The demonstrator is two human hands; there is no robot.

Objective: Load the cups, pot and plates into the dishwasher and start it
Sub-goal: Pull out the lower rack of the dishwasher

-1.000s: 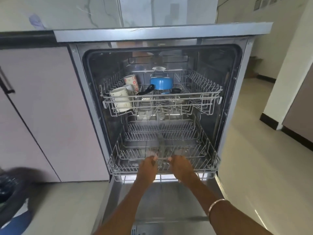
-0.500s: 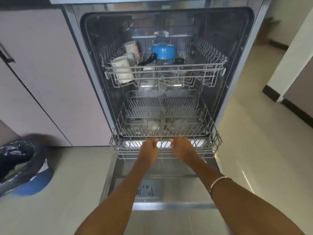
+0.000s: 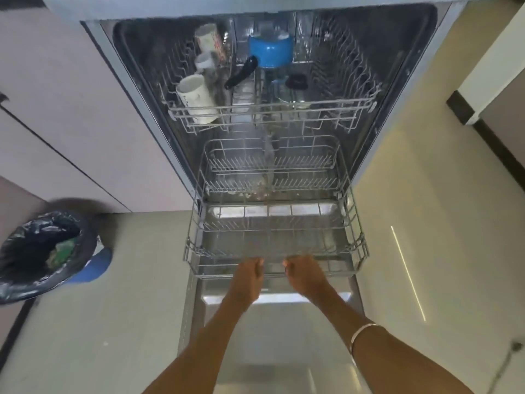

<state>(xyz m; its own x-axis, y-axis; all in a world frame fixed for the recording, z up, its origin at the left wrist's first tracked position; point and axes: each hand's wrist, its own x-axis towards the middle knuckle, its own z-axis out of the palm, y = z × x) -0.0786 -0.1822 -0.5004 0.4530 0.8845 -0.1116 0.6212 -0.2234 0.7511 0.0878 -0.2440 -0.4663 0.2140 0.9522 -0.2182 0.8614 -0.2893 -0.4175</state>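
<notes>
Left grip [image 3: 246, 275] and right grip [image 3: 304, 275] side by side, fingers curled over the front rim of the bare lower rack [image 3: 196, 253], arms reaching straight forward over the open dishwasher door [image 3: 272, 336]. Above, from left to right in the upper rack [image 3: 355, 102]: three cups [image 3: 196, 96] lying tilted, then the blue pot [image 3: 271, 51] with its black handle; no plates anywhere in view. Likely risks: rack tugged unevenly and jamming on its runners, or jolting the loosely tilted cups above; black-lined bin [image 3: 42, 251] on the floor well to the left.
</notes>
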